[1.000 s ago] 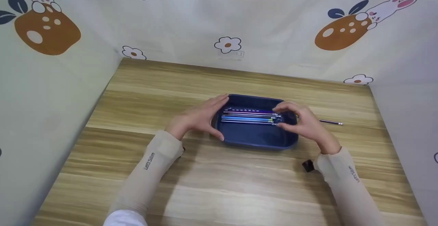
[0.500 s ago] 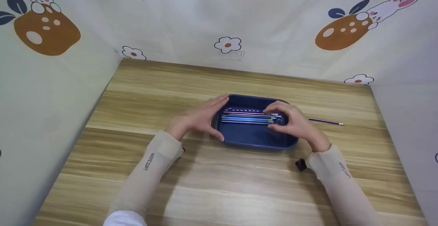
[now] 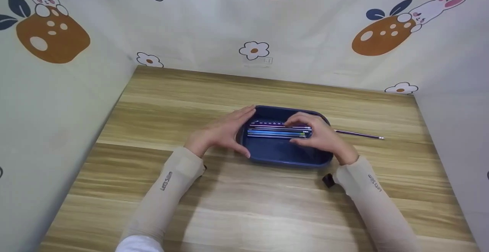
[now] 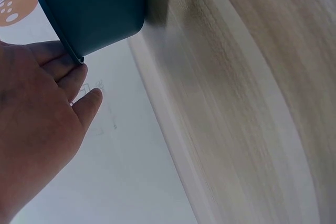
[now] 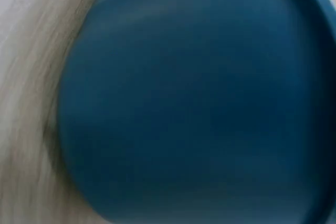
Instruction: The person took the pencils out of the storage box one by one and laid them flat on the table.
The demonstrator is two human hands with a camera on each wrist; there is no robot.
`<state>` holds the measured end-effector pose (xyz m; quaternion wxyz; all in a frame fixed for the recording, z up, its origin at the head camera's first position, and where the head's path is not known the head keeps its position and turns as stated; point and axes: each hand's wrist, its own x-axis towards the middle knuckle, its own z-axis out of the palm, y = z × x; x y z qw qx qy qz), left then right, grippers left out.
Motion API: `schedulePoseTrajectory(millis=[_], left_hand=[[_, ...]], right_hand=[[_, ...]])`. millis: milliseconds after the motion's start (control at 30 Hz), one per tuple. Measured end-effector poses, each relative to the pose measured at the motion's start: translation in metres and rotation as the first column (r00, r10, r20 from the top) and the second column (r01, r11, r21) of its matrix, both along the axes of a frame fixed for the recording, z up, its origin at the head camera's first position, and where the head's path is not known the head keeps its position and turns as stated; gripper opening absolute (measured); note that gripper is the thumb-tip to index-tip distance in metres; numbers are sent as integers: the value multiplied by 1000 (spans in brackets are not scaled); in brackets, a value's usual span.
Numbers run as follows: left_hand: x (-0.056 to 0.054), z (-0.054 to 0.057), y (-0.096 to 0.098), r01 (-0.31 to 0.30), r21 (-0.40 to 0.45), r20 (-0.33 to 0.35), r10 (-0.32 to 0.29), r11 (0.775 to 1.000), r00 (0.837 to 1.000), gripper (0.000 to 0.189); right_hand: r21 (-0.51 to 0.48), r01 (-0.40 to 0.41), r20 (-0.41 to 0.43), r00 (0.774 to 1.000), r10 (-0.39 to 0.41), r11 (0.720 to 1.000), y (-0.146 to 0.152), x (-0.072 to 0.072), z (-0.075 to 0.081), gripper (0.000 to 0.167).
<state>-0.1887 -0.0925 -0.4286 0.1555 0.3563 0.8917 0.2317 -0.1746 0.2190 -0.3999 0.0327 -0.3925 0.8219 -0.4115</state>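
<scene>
A dark blue rectangular box [image 3: 286, 153] lies on the wooden table, and inside it several pencils [image 3: 267, 133] rest side by side. My left hand [image 3: 223, 131] touches the box's left end, thumb and fingers spread wide. The left wrist view shows those fingertips against the rim of the box [image 4: 100, 9]. Above the pencils' right ends is my right hand [image 3: 319, 133], its thumb and fingers bent and apart, with nothing visibly held between them. Only the box's blurred blue outer wall [image 5: 189, 103] fills the right wrist view; the right hand is hidden there.
One dark pencil [image 3: 359, 134] lies on the table just right of the box, its eraser end pointing right. Patterned cloth walls [image 3: 298, 34] stand behind and to both sides of the table [image 3: 244, 214].
My right hand has moved left, from the box's right end to over the pencils. More of the loose pencil at the right is uncovered. The left hand and the box stay in place.
</scene>
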Motion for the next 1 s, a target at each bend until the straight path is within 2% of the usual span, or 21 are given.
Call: schedulePoseTrajectory(millis=[267,567,1000], left_hand=[[-1,-1,-1,-5,0,11,5,1000,1000,133],[0,0,-1,-14,-15,6,15,1000,1000,134],[1,0,-1,-19,-3,38,20,1000,999,132]], right_hand=[[40,1,17,1000,-2,999,-7,-6,-3,38],[52,-20,38,999,18,998,-6,-28,-34,42],[94,-71,98,993,61,993,-7,-34,-37,40]])
